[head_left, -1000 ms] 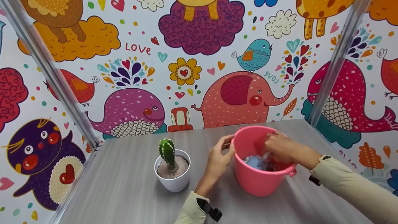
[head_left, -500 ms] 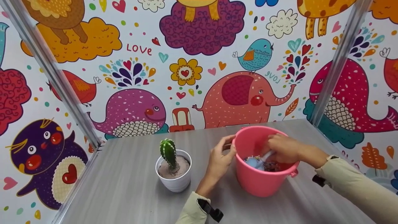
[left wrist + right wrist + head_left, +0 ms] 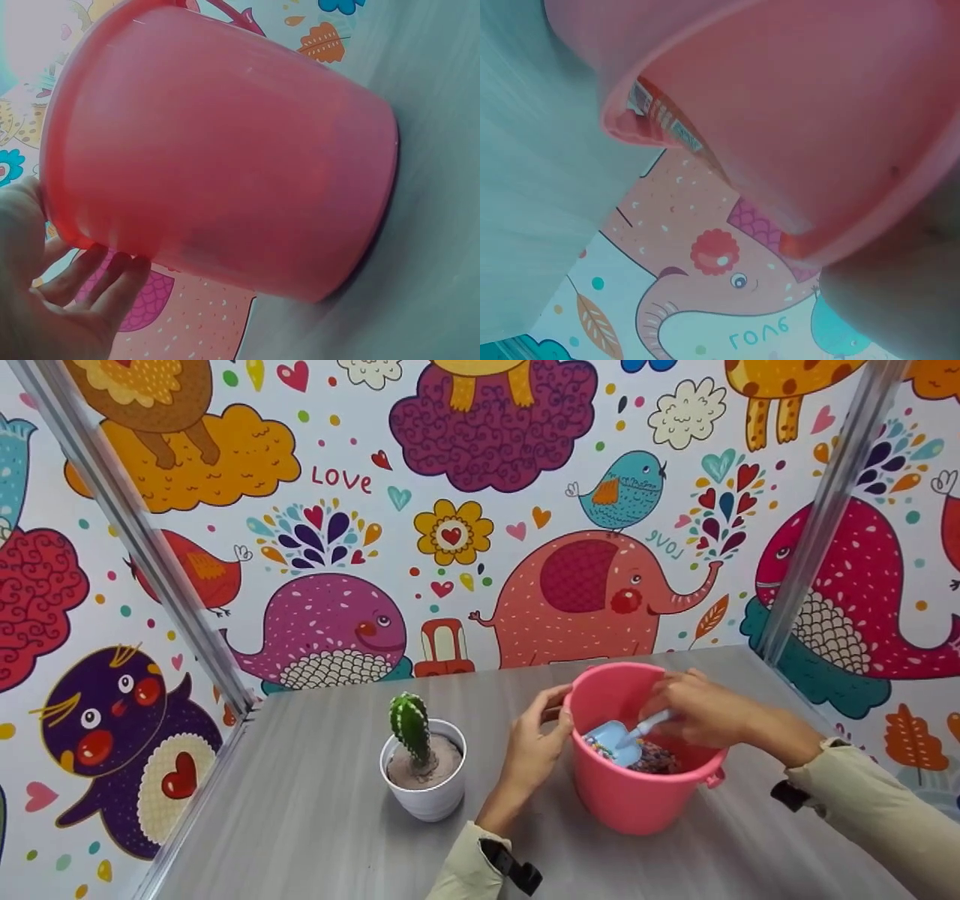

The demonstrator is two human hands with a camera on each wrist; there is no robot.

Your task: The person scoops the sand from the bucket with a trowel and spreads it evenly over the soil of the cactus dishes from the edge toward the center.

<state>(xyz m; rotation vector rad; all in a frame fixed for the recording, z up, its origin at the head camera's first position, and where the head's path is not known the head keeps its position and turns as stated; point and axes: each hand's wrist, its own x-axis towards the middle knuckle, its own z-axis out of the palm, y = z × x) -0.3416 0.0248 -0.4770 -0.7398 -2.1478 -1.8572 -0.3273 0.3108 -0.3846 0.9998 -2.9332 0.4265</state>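
In the head view a pink bucket [image 3: 637,799] stands on the table at right of centre. My left hand [image 3: 531,746] holds its left rim, and the left wrist view has the fingers [image 3: 124,289] against the outer wall. Inside the bucket, my right hand [image 3: 701,711] grips the handle of a small light-blue toy shovel [image 3: 616,741]. Multicoloured granules [image 3: 600,748] show at the shovel's blade; darker reddish-brown granules [image 3: 658,760] lie below it at the bottom. The right wrist view shows the bucket's pink wall [image 3: 810,112], with the shovel out of sight.
A green cactus [image 3: 411,727] grows from grey-brown soil in a white pot [image 3: 426,802], left of the bucket. Behind the grey wood-look table [image 3: 322,795] stands a cartoon-printed wall [image 3: 450,450], with metal posts [image 3: 161,562] at its corners. The bucket's side knob [image 3: 714,778] sticks out at right.
My right hand has lifted slightly and shifted right, raising the shovel so its blade and handle show more clearly. The left hand stays at the rim; the head view has turned slightly left.
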